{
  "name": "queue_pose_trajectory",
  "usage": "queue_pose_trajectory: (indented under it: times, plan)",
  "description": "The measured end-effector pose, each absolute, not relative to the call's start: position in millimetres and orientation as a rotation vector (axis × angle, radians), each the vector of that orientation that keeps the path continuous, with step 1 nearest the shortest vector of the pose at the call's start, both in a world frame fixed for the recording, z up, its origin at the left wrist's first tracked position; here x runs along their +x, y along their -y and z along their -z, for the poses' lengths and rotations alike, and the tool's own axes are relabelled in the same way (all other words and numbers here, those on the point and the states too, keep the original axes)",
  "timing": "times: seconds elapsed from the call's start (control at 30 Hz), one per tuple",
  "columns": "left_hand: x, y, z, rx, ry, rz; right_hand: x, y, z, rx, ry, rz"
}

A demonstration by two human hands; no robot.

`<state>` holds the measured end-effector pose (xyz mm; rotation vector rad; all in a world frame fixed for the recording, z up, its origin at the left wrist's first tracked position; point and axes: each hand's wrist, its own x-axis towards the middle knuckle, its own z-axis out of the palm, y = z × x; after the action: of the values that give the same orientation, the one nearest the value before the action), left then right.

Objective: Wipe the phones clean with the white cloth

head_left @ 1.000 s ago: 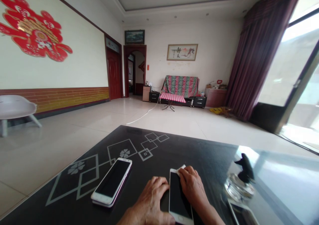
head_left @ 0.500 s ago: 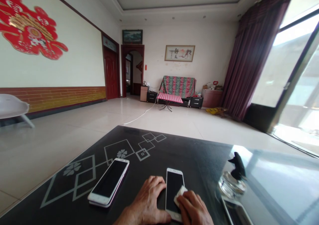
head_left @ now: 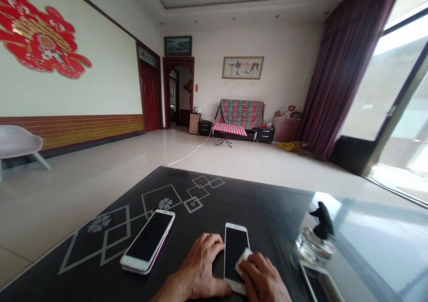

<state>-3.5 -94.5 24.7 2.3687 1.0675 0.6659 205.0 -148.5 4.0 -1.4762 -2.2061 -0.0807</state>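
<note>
A white smartphone with a dark screen lies face up on the black table. My left hand holds it at the left side, fingertips along the edge and thumb at the bottom corner. Pinched under the fingers of my right hand is a crumpled white tissue, pressed on the right part of the screen. To the left, another white smartphone rests on top of something thin with a purplish edge. A clear spray bottle with a black trigger head stands at the right, beside a third smartphone.
Grey squares and flowers decorate the table's left part. Beyond it, a small table with a red checked cover stands before a cloth-draped piece of furniture. A white chair is at left, purple curtains and a glass door at right.
The view has shifted slightly. Both hands keep nearly the same place on the phone, with the tissue still against its screen.
</note>
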Motion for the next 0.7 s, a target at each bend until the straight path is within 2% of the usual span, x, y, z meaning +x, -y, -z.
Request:
queue_pose_trajectory:
  times: [0.7]
  plan:
    - [-6.3, 92.1, -20.6, 2.375, -1.024, -0.683, 183.8, 68.7, -29.8, -1.895, 1.99, 0.106]
